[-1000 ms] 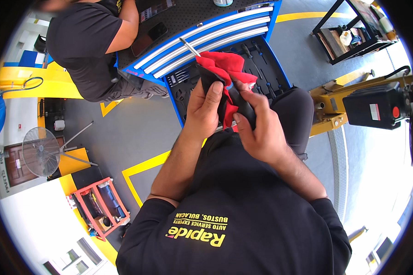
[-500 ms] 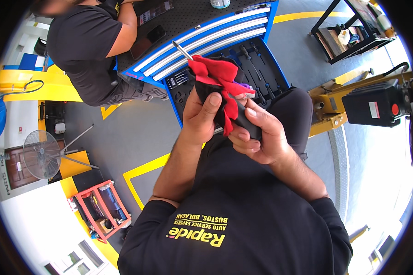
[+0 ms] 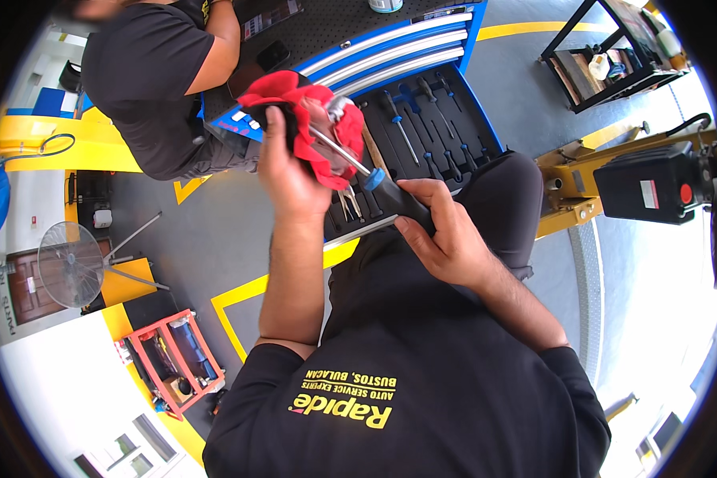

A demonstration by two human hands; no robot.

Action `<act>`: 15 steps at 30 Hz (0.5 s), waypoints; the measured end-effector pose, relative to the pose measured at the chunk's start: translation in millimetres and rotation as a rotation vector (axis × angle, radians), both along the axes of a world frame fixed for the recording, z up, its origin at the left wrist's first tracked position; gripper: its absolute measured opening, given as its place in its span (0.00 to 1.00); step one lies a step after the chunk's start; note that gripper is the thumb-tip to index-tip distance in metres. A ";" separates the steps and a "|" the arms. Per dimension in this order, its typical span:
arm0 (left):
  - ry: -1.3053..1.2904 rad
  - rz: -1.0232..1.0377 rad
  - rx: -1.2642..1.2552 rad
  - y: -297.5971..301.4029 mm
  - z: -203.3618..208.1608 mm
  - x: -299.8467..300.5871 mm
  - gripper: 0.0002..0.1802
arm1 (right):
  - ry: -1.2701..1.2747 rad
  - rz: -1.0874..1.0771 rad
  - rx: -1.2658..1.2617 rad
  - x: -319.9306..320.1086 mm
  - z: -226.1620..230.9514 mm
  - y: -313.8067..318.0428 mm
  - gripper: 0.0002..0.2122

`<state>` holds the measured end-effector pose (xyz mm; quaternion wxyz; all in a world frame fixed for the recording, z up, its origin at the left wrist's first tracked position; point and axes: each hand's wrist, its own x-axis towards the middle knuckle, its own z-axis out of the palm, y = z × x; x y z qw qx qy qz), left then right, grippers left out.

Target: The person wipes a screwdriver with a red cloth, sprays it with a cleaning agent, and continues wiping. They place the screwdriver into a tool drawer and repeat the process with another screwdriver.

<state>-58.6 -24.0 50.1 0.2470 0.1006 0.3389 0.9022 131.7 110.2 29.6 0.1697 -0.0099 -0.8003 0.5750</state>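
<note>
My right hand point(image 3: 448, 239) grips the black handle of a screwdriver point(image 3: 392, 197) with a blue collar and a steel shaft. The shaft slants up and to the left, against a crumpled red and black cloth point(image 3: 349, 131). My left hand point(image 3: 292, 182) holds the cloth, its thumb upright and its other fingers mostly hidden by the fabric. The cloth hides the screwdriver's tip. Just beyond my hands, an open tool drawer point(image 3: 486, 118) holds several screwdrivers and pliers in dark foam.
The blue tool cabinet point(image 3: 474, 32) stands ahead, with a phone point(image 3: 273, 55) on top. Another person point(image 3: 147, 72) leans on it at the left. A red tool tray point(image 3: 175, 362) and a fan point(image 3: 72, 263) are at left; a black shelf cart point(image 3: 577, 95) and a yellow lift arm point(image 3: 570, 207) are at right.
My left hand has moved left and up with the cloth, away from my right hand. More of the screwdriver's shaft and its blue collar now show.
</note>
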 end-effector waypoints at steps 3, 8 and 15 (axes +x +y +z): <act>0.000 -0.047 0.008 1.2 7.6 9.1 0.27 | 0.035 0.000 -0.082 -0.4 -3.8 -0.3 0.19; 0.356 -0.353 -0.270 -1.9 -20.2 38.7 0.30 | -0.088 0.093 -0.597 -3.3 9.5 6.4 0.15; 0.388 -0.411 -0.158 -6.4 3.0 42.8 0.20 | -0.282 0.457 -1.500 0.6 6.8 25.2 0.13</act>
